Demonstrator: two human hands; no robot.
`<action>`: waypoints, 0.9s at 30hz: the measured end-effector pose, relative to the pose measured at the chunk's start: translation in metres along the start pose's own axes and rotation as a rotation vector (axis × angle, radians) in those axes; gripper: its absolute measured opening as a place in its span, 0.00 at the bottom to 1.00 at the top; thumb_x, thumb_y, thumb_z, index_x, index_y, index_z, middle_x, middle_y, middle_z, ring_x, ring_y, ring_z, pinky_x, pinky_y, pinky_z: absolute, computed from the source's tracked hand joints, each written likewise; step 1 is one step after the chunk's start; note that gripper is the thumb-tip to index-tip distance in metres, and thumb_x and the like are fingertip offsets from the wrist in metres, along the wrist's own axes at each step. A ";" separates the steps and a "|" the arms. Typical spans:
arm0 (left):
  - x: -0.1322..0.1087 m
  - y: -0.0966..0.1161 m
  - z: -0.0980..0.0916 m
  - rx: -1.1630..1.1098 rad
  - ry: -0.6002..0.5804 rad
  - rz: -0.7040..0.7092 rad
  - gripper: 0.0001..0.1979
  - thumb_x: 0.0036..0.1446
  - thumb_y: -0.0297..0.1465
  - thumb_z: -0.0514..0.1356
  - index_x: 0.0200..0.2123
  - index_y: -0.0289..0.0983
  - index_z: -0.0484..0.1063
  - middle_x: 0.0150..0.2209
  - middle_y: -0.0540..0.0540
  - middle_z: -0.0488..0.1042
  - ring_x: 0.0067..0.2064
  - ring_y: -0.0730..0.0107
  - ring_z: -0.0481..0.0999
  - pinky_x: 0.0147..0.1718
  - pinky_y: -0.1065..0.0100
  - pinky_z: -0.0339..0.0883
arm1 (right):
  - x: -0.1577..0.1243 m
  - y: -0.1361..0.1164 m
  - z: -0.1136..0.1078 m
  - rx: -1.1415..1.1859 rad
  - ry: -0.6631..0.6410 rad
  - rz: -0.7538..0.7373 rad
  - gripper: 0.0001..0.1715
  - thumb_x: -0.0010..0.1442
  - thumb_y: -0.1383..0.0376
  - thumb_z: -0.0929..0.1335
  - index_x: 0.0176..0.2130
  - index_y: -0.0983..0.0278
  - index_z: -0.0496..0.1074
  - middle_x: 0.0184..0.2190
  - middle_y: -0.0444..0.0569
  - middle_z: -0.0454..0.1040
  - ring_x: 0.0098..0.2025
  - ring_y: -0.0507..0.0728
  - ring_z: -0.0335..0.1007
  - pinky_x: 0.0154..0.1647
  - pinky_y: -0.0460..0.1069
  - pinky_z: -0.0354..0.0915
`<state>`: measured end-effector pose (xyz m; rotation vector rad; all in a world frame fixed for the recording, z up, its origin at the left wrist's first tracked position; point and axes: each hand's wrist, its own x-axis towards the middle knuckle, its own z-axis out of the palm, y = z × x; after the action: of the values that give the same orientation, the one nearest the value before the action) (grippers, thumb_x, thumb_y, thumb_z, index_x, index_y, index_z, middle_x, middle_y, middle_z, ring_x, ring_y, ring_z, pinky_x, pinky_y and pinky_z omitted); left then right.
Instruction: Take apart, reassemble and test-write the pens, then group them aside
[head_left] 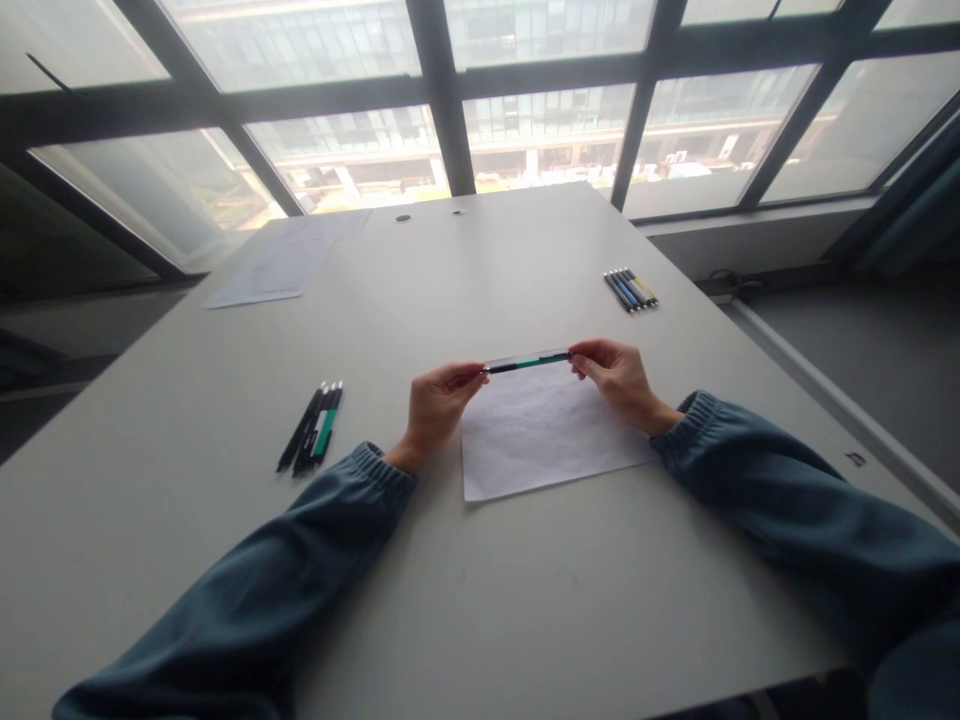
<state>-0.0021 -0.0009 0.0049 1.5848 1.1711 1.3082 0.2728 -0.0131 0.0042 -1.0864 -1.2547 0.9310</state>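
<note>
A green and black pen (528,362) is stretched level between my two hands, above a sheet of white paper (551,440). My left hand (444,398) pinches its black end between thumb and fingers. At the other end, near the clip, the fingers of my right hand (613,376) are closed on it. To the left of my left hand lies a group of several pens (311,430), black ones and one with a green part. Beyond my right hand, another row of several pens (631,290) shows blue, yellow and black barrels.
The white table (480,620) reaches to large windows at the back. More paper sheets (274,262) lie at the far left. A round dark disc (403,218) sits near the far edge, and a small dark mark (856,459) is near the right edge.
</note>
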 end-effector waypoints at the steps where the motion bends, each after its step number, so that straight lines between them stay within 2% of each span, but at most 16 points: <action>1: 0.000 0.000 0.000 0.008 0.001 0.001 0.20 0.50 0.43 0.72 0.41 0.35 0.82 0.36 0.40 0.84 0.38 0.59 0.85 0.45 0.60 0.80 | 0.000 0.001 0.000 0.007 0.003 -0.008 0.19 0.51 0.54 0.78 0.37 0.64 0.79 0.27 0.46 0.78 0.28 0.53 0.72 0.31 0.51 0.70; 7: 0.000 0.001 0.000 0.014 -0.009 0.011 0.18 0.51 0.42 0.72 0.40 0.35 0.82 0.37 0.41 0.84 0.39 0.60 0.85 0.45 0.61 0.79 | 0.000 0.000 0.000 0.010 0.021 -0.003 0.17 0.51 0.56 0.78 0.35 0.65 0.78 0.26 0.46 0.77 0.27 0.53 0.72 0.31 0.50 0.69; 14: 0.000 0.000 0.000 0.050 -0.008 0.004 0.20 0.52 0.45 0.71 0.41 0.36 0.82 0.37 0.40 0.84 0.39 0.59 0.84 0.45 0.60 0.79 | 0.000 -0.002 0.000 -0.021 0.027 -0.007 0.18 0.51 0.53 0.77 0.35 0.64 0.78 0.25 0.46 0.77 0.27 0.53 0.71 0.30 0.50 0.69; 21: 0.000 0.000 0.001 0.067 -0.019 0.052 0.16 0.54 0.43 0.70 0.40 0.37 0.83 0.37 0.42 0.84 0.39 0.61 0.84 0.44 0.63 0.78 | 0.000 -0.001 0.000 -0.035 0.041 -0.020 0.17 0.53 0.53 0.76 0.35 0.64 0.78 0.24 0.45 0.75 0.26 0.53 0.70 0.30 0.50 0.69; 27: -0.001 0.000 0.000 0.071 -0.034 0.052 0.17 0.55 0.43 0.69 0.41 0.37 0.82 0.37 0.41 0.84 0.38 0.62 0.84 0.44 0.63 0.78 | 0.000 -0.002 0.000 -0.019 0.039 -0.021 0.17 0.53 0.54 0.77 0.34 0.64 0.77 0.24 0.45 0.75 0.26 0.53 0.69 0.29 0.50 0.68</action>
<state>-0.0023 -0.0020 0.0049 1.6928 1.1742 1.2808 0.2725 -0.0140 0.0061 -1.0994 -1.2429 0.8802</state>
